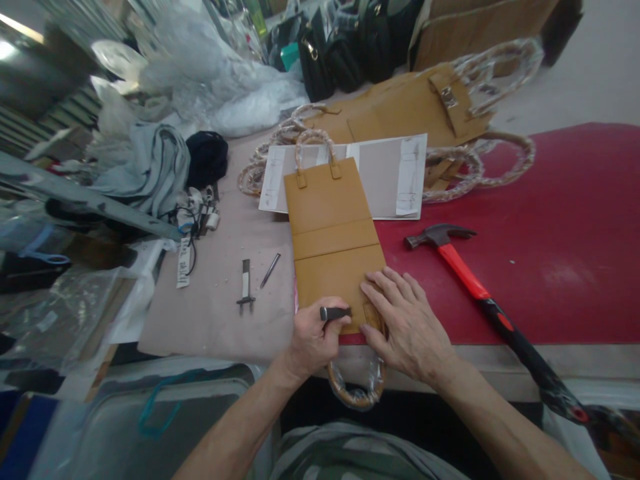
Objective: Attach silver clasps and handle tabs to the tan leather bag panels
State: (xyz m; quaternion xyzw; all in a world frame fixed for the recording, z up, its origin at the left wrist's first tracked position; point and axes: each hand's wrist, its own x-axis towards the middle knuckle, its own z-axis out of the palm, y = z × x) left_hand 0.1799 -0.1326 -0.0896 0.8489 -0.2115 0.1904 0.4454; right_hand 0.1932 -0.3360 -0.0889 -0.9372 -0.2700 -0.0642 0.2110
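A tan leather bag panel (333, 220) lies flat in front of me, with one wrapped handle (314, 137) at its far end and another wrapped handle (357, 399) hanging over the near table edge. My left hand (317, 333) is closed around a dark metal punch (334, 313), whose tip is at the panel near its lower edge. Spread flat, my right hand (403, 320) presses on the panel's lower right corner beside a small leather tab. A claw hammer (465, 273) with a red and black handle rests to the right of that hand.
Left of the panel lie a pronged metal tool (245, 287) and a thin metal rod (270, 271). A white board (387, 177) is partly under the panel. Behind are more tan bags (395, 107) with wrapped handles. A red mat (560, 247) covers the right side.
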